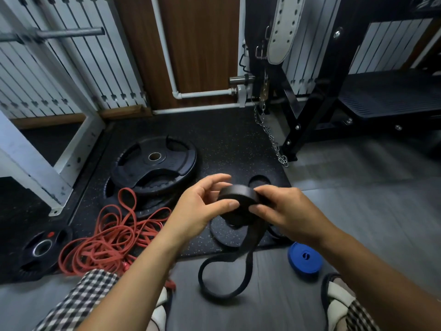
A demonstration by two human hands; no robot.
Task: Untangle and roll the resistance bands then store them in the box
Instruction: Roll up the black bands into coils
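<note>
Both hands hold a wide black resistance band (238, 197), partly wound into a flat coil in mid-air. My left hand (202, 204) pinches the coil's left side with thumb and fingers. My right hand (284, 211) grips its right side. The band's loose end hangs down and loops on the grey floor between my feet. A tangled heap of thin red resistance bands (107, 242) lies on the black mat to the left. A blue band (304, 258), rolled up, rests on the floor at the right. No box is in view.
Black weight plates (155, 163) are stacked on the speckled rubber mat, and a smaller plate (40, 249) lies at the left. A white rack frame (71, 144) stands left, a black bench frame (310, 120) with a hanging chain (274, 144) right. My sandalled feet are at the bottom.
</note>
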